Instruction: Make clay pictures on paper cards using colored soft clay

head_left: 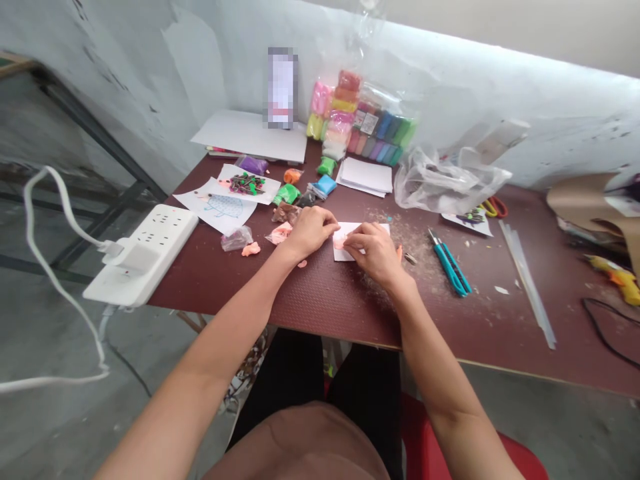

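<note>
A small white card [349,231] lies on the brown table near its front edge, with peach-pink modelling clay [339,241] on its left part. Over the card, my right hand [374,250] has its fingertips pinched together at that clay. My left hand [314,231] is closed at the card's left edge; whatever is between its fingertips is too small to make out. Beside my left wrist lies an opened packet of pink clay [279,233]. A loose lump of pink clay [251,249] sits farther left, and a small flat pink piece [302,264] is under my left forearm.
Clay packets [326,185], a hedgehog drawing [223,205] and a card with green-tipped pieces [247,183] lie behind my left hand. A white power strip [165,233] overhangs the left edge. To the right are a teal utility knife [450,265], clear sticks [527,287] and a glue gun [617,277].
</note>
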Available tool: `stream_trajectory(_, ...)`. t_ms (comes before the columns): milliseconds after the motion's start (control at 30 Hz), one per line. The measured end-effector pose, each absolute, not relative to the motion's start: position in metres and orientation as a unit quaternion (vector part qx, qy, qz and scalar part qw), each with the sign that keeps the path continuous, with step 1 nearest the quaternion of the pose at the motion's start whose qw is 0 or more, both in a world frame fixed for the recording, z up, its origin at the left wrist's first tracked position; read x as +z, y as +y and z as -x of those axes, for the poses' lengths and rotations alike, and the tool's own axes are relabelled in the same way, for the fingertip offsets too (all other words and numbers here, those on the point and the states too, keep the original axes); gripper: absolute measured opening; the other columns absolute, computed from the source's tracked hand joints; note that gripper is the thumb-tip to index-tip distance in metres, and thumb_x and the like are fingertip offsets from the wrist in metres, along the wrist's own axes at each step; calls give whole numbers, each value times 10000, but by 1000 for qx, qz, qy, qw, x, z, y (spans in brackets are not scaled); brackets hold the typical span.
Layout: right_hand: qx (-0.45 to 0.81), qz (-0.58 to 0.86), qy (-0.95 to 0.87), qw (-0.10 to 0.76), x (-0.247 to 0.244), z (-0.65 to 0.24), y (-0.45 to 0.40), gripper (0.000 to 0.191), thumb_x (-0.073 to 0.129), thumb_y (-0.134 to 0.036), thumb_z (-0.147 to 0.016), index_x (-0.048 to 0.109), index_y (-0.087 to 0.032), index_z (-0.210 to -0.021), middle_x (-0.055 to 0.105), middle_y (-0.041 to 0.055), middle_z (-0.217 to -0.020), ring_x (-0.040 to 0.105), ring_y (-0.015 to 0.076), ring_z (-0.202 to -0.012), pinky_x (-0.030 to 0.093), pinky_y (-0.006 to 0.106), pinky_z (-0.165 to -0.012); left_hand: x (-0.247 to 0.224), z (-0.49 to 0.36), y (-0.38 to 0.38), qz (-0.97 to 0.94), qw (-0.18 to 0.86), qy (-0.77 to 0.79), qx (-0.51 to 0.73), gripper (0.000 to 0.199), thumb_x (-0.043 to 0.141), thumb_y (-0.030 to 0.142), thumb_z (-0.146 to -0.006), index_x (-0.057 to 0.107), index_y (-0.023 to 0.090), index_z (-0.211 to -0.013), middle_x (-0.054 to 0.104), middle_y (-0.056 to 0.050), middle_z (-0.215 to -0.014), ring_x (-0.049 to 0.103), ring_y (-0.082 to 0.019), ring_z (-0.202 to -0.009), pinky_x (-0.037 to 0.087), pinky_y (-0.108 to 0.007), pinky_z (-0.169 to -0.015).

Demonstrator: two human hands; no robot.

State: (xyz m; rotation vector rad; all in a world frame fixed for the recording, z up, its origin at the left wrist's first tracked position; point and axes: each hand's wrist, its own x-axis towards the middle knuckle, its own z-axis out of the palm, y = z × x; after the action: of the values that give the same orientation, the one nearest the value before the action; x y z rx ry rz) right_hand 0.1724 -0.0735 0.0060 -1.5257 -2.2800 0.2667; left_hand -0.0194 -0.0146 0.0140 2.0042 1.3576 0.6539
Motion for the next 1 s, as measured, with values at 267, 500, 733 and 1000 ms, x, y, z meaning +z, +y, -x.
stream_trajectory(267, 81, 549, -797, 238, 1, -169, -79, 222, 602, -232, -1007, 796, -237, -898, 739, 98, -998, 601, 270, -981, 455, 408, -896, 9, 16, -14, -716, 392, 501, 288, 371, 486, 42, -913, 807, 139, -1073, 818, -75, -906, 685, -136, -650, 544, -251, -722)
stream_trajectory(500, 70, 554, -793, 244, 1, -167, -80, 259, 559, -247, -1021, 786, -237, -897, 731, 105, -982, 607, 273, -968, 460, 413, -889, 6, 20, -6, -654, 464, 491, 340, 264, 440, 95, -791, 671, 156, -680, 674, -33, -674, 567, -123, -587, 464, -240, -597)
stream_trajectory(733, 69, 546, -807, 213, -2, -161, -81, 237, 588, -237, -1017, 797, -229, -905, 756, 112, -1022, 602, 277, -968, 455, 422, -896, 15, 19, -10, -551, 608, 456, 345, 182, 467, 100, -784, 586, 180, -672, 456, 32, -565, 368, -96, -491, 294, -240, -495)
stream_trajectory(1000, 47, 543, -812, 207, -4, -159, -88, 229, 599, -208, -994, 806, -218, -896, 752, 130, -1064, 621, 294, -1038, 483, 439, -938, 10, 21, -10, -683, 452, 477, 319, 126, 657, 137, -847, 780, 122, -820, 773, -46, -808, 643, -141, -724, 485, -252, -703)
